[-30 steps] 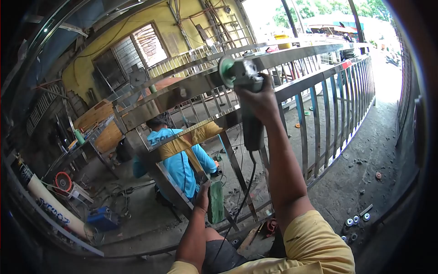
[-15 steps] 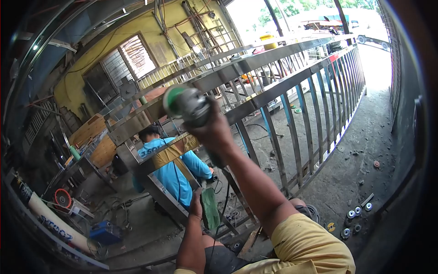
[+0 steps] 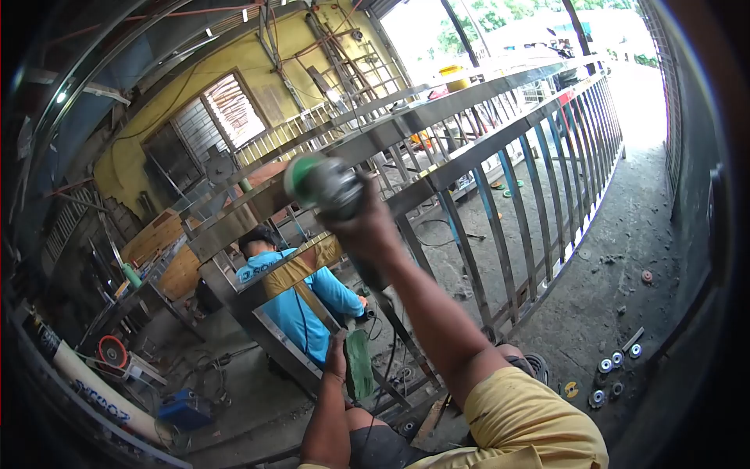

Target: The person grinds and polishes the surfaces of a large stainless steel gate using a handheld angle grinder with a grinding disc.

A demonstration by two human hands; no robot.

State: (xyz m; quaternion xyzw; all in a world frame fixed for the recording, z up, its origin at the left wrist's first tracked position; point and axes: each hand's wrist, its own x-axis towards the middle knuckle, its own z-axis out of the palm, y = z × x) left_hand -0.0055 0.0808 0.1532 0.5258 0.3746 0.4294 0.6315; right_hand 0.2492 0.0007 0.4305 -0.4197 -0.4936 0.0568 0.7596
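Note:
My right hand (image 3: pixel 363 223) is wrapped around an angle grinder (image 3: pixel 336 186), raised at the near end of the metal railing. A green disc (image 3: pixel 303 178) on the grinder's head faces left, close to the railing's upper bar, and looks blurred. Lower down, my left hand (image 3: pixel 336 358) is closed on the left side of a rough green block (image 3: pixel 359 365), held upright beside the railing's end post. The shiny metal railing (image 3: pixel 461 164) runs from the grinder toward the bright opening at the far right. A dark cord hangs below the grinder.
Beyond the railing, a person in a blue shirt (image 3: pixel 293 313) crouches low. Several metal discs (image 3: pixel 605 365) lie on the floor at right. At left are a white cylinder (image 3: pixel 101 395), a blue box (image 3: pixel 183 404) and a cluttered bench. A wall (image 3: pixel 703 195) borders the right side.
The view has shifted slightly. My right hand and the grinder have moved a little right and down along the railing; my left hand keeps its hold on the green block.

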